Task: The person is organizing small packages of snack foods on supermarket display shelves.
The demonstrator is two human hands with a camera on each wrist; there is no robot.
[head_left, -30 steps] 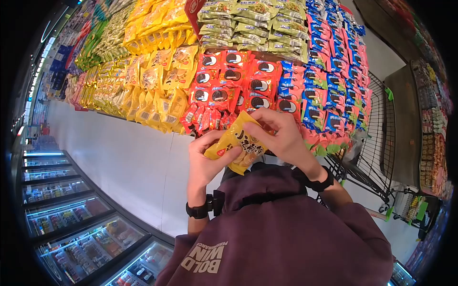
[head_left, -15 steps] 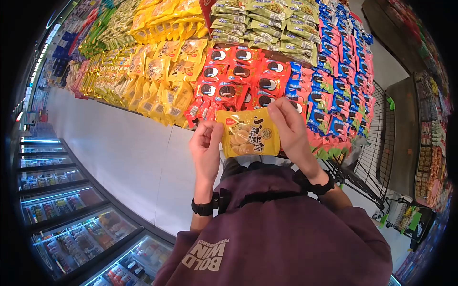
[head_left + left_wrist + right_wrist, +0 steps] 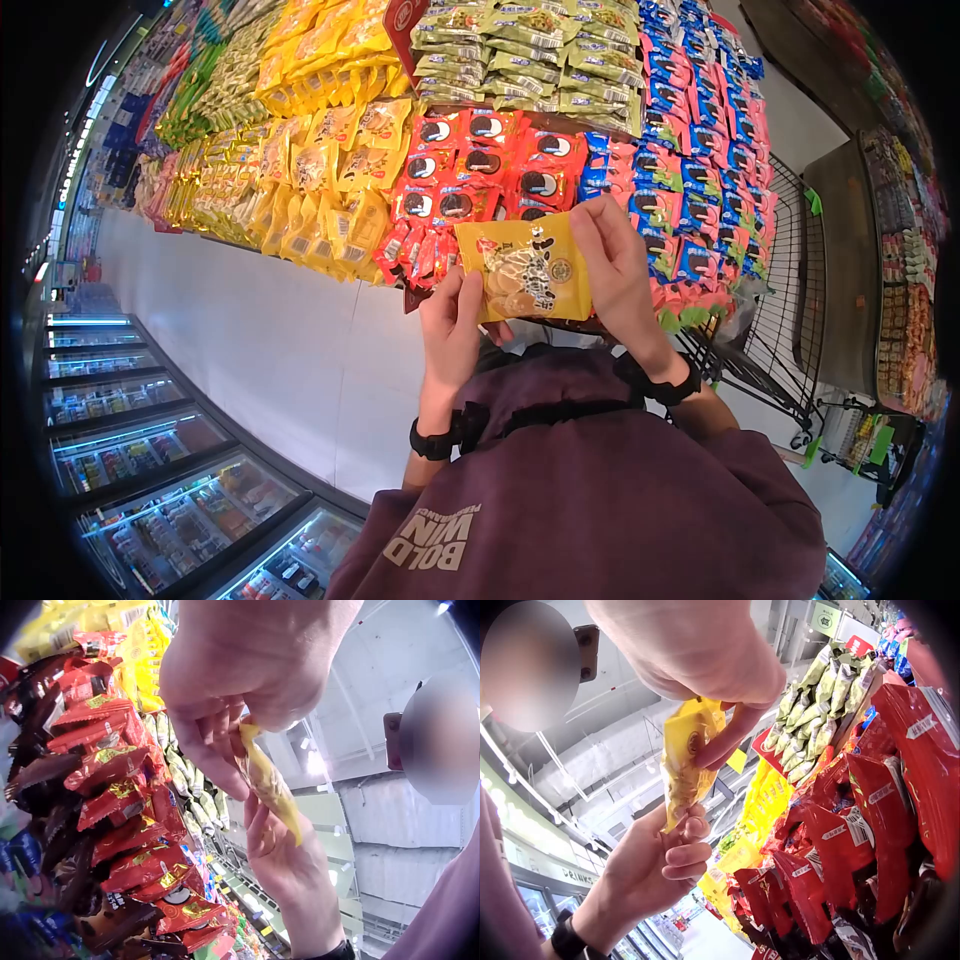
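A yellow snack packet (image 3: 520,268) with dark lettering and a picture of round biscuits is held up in front of the snack display. My left hand (image 3: 450,328) pinches its lower left edge between thumb and fingers. On the opposite side, my right hand (image 3: 615,275) grips the right edge, thumb on the printed face. In the left wrist view the packet (image 3: 268,784) appears nearly edge-on between both hands. From the right wrist, the fingers of my left hand (image 3: 649,859) show curled at the bottom end of the packet (image 3: 682,761).
Red biscuit packets (image 3: 460,165) lie directly behind the hands. Yellow packets (image 3: 330,160) fill the left of the display, green ones (image 3: 530,50) the back, blue-and-pink ones (image 3: 690,200) the right. A black shopping cart (image 3: 785,290) stands at right; freezer cabinets (image 3: 170,430) line the left.
The packet, tilted steeply a second ago, has turned to nearly level, with its printed face towards the head camera. In the last half second my left hand has moved right, further onto the packet's edge.
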